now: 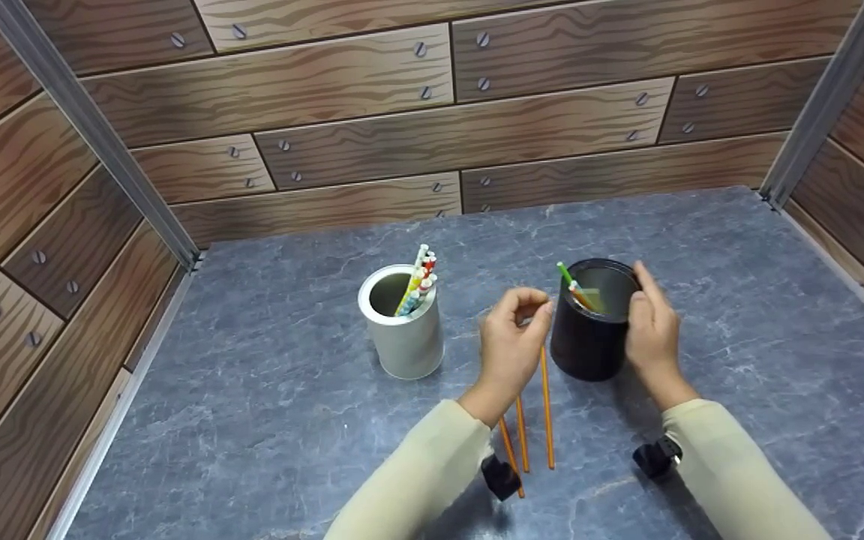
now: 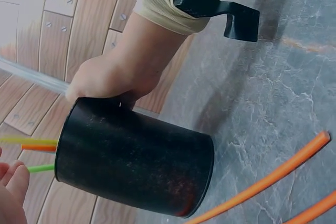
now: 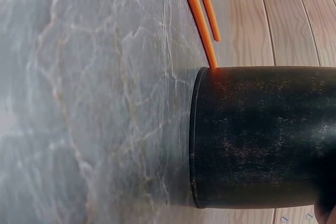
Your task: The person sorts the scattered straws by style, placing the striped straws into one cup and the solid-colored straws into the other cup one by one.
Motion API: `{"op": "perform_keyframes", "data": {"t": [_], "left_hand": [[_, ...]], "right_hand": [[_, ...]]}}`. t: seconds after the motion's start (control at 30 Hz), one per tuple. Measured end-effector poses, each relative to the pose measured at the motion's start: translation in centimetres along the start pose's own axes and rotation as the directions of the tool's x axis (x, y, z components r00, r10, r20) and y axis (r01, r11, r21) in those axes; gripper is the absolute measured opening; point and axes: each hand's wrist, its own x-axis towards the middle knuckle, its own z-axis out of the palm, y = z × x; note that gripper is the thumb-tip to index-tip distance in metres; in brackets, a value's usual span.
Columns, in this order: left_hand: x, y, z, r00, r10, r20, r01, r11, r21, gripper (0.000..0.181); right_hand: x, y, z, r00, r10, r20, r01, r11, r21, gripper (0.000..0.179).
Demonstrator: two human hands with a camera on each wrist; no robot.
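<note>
My right hand [image 1: 653,326] holds the black cup [image 1: 589,352] at its right side, by the rim. Inside the cup lean a green straw [image 1: 565,273], an orange one and a yellow one. Just left of the cup's rim is my left hand [image 1: 513,337], fingers loosely bent and thumb close to the index finger, with nothing visible between them. In the left wrist view, its fingertips [image 2: 18,182] appear beside the end of the green straw [image 2: 41,169]. Three orange straws [image 1: 547,412] lie on the table below the left hand, partly hidden by it.
To the left stands a light grey cup [image 1: 409,349] with several patterned paper straws [image 1: 418,285] leaning in it. The marbled grey table [image 1: 267,390] is bounded by wood-patterned walls [image 1: 372,150]. A black wrist camera [image 1: 501,478] hangs beside the left sleeve, over the orange straws.
</note>
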Motion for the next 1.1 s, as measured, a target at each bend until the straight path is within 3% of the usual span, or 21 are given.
{"op": "perform_keyframes", "data": {"t": [0.43,0.67,0.8,0.97,1.1], "left_hand": [[-0.6,-1.0,-0.5,0.999,-0.033,0.002,0.033,0.999,0.029,0.005],[-0.7,-1.4,-2.0,0.997,-0.082,-0.012,0.082,0.996,0.022,0.006],[-1.0,-2.1,-3.1,0.993,-0.116,-0.016,0.117,0.991,0.061,0.007],[-1.6,-3.4,-4.4,0.985,-0.171,-0.017,0.172,0.974,0.145,0.009],[-2.0,-4.2,-5.1,0.966,-0.257,-0.021,0.253,0.933,0.255,0.009]], "right_hand": [[0.1,-0.1,-0.1,1.0,-0.011,-0.016,0.012,1.0,0.003,0.044],[0.0,0.1,-0.1,1.0,-0.016,-0.003,0.016,1.0,-0.002,0.044],[0.0,0.1,0.0,1.0,-0.02,-0.001,0.02,1.0,0.007,0.045],[0.0,0.0,0.0,1.0,-0.025,-0.009,0.025,1.0,0.015,0.045],[0.0,0.1,0.0,1.0,-0.019,-0.013,0.019,1.0,0.002,0.045]]}}
